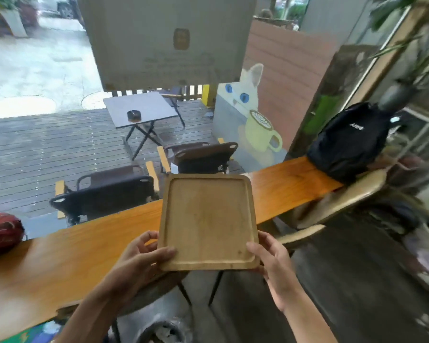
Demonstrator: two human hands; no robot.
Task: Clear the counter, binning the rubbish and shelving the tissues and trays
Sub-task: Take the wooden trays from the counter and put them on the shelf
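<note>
Head view looks down at a square wooden tray (207, 222) with a raised rim, held up in the air between both hands, and everything else is placed from it. Left hand (140, 258) grips the tray's near left corner: the thumb lies on top of the rim, and the fingers (148, 237) curl round the left edge. Right hand (273, 259) takes the near right corner, thumb on the rim and the fingers hidden beneath the tray, so it too holds the wood. Nothing lies in the tray.

Beneath and behind the tray, the long orange-brown wooden tabletop (60, 256) runs from lower left to upper right; the tray's far part overlaps it, and the near edge hangs out past its front edge. Far to the tray's left, a red bundle (1, 231) sits on the tabletop. To the upper right of the tray, a black backpack (349, 142) rests at the tabletop's end. Beyond the tray, through the window, stand dark folding chairs (104, 191) and a grey folding table (140, 108) on a wet deck, and a painted white cat with a yellow cup (252, 105) shows on the glass.
</note>
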